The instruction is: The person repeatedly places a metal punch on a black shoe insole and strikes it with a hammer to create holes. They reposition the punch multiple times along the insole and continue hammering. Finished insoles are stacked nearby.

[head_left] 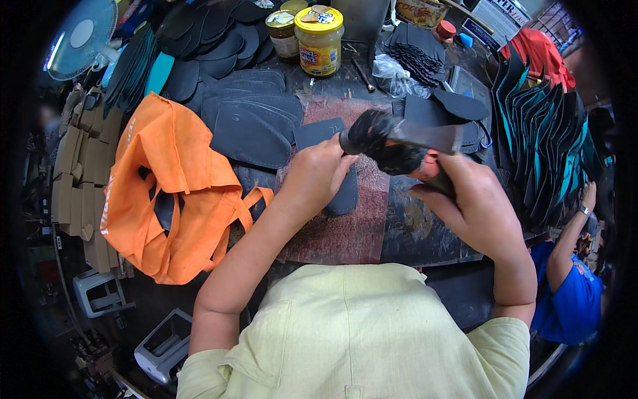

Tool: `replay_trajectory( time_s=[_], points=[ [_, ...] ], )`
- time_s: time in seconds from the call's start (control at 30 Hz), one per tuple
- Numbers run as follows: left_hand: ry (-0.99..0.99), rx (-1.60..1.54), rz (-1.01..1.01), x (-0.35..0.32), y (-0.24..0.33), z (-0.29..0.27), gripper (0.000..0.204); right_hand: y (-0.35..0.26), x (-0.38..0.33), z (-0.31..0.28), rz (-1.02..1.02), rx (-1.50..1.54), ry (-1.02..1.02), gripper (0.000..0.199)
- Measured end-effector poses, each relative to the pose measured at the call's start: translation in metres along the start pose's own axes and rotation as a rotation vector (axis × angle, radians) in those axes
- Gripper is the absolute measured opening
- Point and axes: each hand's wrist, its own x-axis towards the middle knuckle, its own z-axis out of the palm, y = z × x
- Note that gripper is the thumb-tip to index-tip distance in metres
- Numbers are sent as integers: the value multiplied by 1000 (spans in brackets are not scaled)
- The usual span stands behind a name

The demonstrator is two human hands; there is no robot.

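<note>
My right hand point(480, 203) is wrapped round the short handle of a hammer point(430, 135). Its head has bare grey metal at one end and black wrapping point(380, 141) round the middle, with a red-orange patch near the handle; motion blurs it. My left hand point(318, 169) is closed just left of the hammer's head, its fingertips partly hidden, and whatever it pinches cannot be made out. Under both lies a dark sole-shaped piece point(343, 197) with a light mark, on a worn reddish mat point(312, 229). Stacked black sole pieces point(251, 136) lie beyond my left hand.
An orange cloth bag point(176, 193) lies left. Behind stand a yellow-lidded jar point(319, 50), a smaller jar point(284, 41) and a thin tool point(363, 75). Black-and-teal sheets point(541, 133) fill the right, near a blue-clad person point(565, 292). A fan point(81, 36) and stools point(163, 349) are left.
</note>
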Motion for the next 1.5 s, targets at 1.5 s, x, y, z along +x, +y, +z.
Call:
replay_trajectory(
  time_s=[1.5],
  points=[
    [-1,-45,96,-15,8,-2,19,-7,-7,0,71,-74,-121,47]
  ],
)
